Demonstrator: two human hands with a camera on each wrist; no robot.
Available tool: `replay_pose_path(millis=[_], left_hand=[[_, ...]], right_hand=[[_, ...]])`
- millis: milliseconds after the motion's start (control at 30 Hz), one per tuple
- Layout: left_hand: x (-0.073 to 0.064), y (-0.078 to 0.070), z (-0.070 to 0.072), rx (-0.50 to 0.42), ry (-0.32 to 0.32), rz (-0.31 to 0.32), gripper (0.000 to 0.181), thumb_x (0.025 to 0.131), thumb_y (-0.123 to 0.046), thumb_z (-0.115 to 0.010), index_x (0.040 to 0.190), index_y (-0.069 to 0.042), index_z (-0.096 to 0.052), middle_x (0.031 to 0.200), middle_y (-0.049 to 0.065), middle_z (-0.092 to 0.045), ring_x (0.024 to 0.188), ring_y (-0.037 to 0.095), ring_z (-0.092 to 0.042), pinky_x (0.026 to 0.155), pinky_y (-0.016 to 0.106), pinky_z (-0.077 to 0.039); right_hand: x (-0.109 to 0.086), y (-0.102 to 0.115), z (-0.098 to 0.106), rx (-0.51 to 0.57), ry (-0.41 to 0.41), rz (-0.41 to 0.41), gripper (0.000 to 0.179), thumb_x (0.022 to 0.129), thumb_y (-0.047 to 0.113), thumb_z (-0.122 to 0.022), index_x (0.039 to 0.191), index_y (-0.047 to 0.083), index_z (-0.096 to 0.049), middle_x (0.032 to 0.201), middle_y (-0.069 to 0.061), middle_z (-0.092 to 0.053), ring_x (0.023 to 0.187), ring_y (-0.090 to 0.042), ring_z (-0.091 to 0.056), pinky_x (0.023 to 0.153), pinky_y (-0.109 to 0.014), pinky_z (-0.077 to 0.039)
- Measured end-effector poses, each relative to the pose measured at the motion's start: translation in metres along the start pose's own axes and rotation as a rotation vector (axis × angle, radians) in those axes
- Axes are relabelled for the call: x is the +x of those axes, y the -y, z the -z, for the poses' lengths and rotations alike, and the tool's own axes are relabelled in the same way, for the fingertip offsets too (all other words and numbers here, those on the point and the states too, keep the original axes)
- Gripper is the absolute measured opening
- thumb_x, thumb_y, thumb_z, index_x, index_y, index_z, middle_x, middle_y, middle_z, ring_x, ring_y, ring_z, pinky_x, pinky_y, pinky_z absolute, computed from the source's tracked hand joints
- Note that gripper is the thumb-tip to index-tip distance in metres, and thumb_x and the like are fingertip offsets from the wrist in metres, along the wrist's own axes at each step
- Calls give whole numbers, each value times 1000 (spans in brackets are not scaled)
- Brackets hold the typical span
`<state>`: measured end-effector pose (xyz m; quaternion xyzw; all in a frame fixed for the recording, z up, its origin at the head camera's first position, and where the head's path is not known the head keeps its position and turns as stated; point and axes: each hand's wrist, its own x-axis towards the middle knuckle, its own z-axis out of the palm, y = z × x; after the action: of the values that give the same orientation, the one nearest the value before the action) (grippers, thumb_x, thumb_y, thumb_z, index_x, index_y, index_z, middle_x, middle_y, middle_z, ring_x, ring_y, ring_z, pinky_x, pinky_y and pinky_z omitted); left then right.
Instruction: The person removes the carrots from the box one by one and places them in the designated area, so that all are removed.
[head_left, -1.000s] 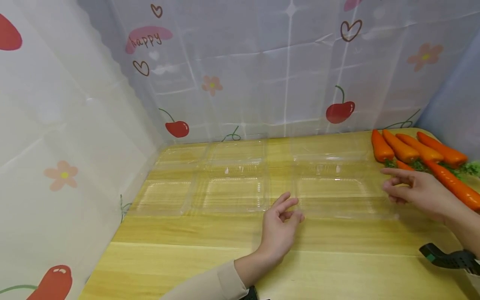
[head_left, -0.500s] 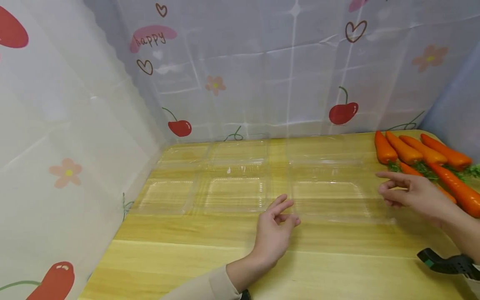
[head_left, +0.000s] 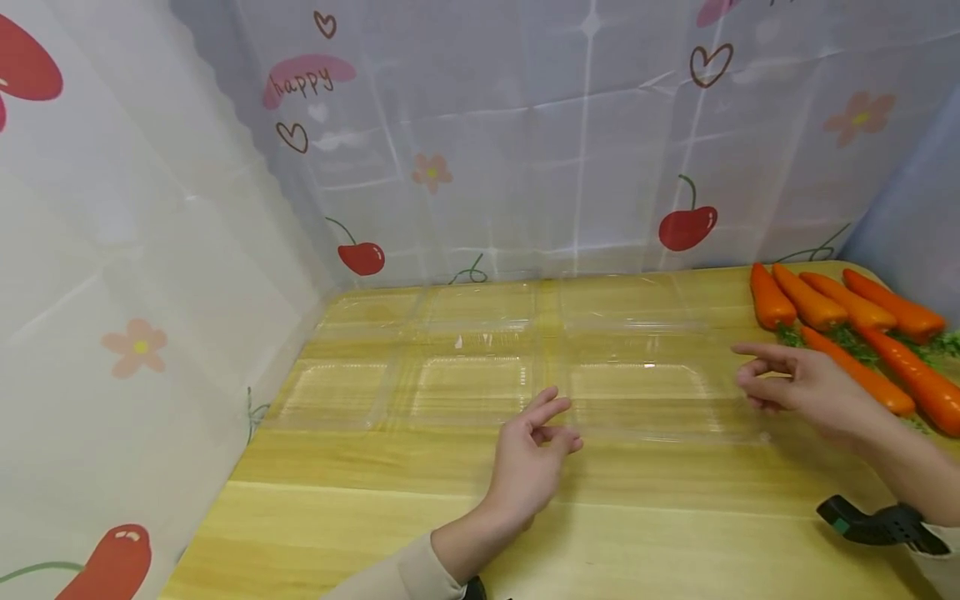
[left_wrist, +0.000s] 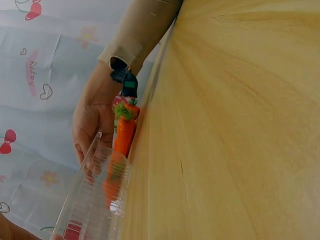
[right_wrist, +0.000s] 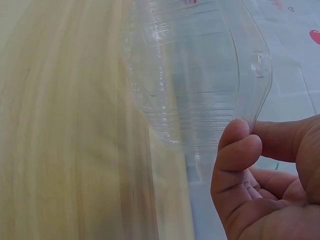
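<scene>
A clear plastic clamshell container (head_left: 637, 400) with its lid raised at the back lies between my two hands. My right hand (head_left: 802, 387) pinches its rim at the right side; the right wrist view shows thumb and fingertips on the thin edge. At its front left corner my left hand (head_left: 528, 462) holds the edge between thumb and fingers. In the left wrist view only a little of that hand appears at the bottom left, against the container (left_wrist: 92, 205). Two similar clear containers, a middle one (head_left: 472, 392) and a left one (head_left: 330, 392), stand open in a row to the left.
Several orange carrots (head_left: 855, 367) with green tops lie at the table's right end, close to my right hand. The wooden table (head_left: 360, 508) meets a printed cloth backdrop (head_left: 510, 183) at the rear and a pale cloth (head_left: 172, 250) on the left.
Both hands have slid left with the clear container, which now sits closer to the middle one. More of a carrot shows beside my right hand.
</scene>
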<state>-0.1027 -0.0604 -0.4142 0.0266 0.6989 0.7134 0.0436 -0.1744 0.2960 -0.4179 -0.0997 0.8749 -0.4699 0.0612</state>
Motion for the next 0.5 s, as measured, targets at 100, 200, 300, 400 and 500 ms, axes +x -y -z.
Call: replay_pose_path(millis=[100, 200, 300, 400, 500], left_hand=[[-1, 0, 5, 6, 9, 2, 41, 95, 10, -62, 136, 5, -62, 164, 13, -38, 91, 12, -67, 85, 21, -61], [-2, 0, 10, 9, 7, 0, 41, 95, 10, -62, 136, 5, -63, 163, 14, -39, 91, 13, -68, 84, 22, -61], [-3, 0, 13, 14, 1, 2, 41, 95, 9, -63, 135, 5, -63, 163, 13, -40, 91, 13, -68, 84, 22, -62], [-4, -1, 16, 18, 0, 4, 41, 95, 9, -63, 136, 3, -63, 163, 12, -40, 91, 14, -69, 84, 23, -62], [-6, -2, 20, 18, -1, 5, 41, 95, 8, -63, 136, 2, -64, 163, 10, -40, 92, 17, -70, 83, 25, -62]], right_hand=[[1, 3, -3, -3, 3, -10, 61, 105, 21, -60, 153, -8, -37, 97, -9, -64, 69, -20, -60, 62, -27, -55], [2, 5, -6, 22, 12, -21, 62, 105, 20, -60, 154, -8, -35, 98, -9, -64, 71, -20, -61, 64, -27, -57], [3, 5, -9, 49, 20, -17, 63, 105, 18, -60, 155, -9, -33, 98, -7, -65, 71, -21, -61, 64, -27, -57], [3, 5, -11, 65, 17, -12, 63, 105, 18, -60, 154, -10, -33, 97, -5, -65, 71, -22, -61, 64, -28, -57], [2, 4, -13, 71, 18, -2, 63, 105, 18, -60, 154, -10, -33, 97, -6, -65, 71, -22, -61, 63, -28, -57]])
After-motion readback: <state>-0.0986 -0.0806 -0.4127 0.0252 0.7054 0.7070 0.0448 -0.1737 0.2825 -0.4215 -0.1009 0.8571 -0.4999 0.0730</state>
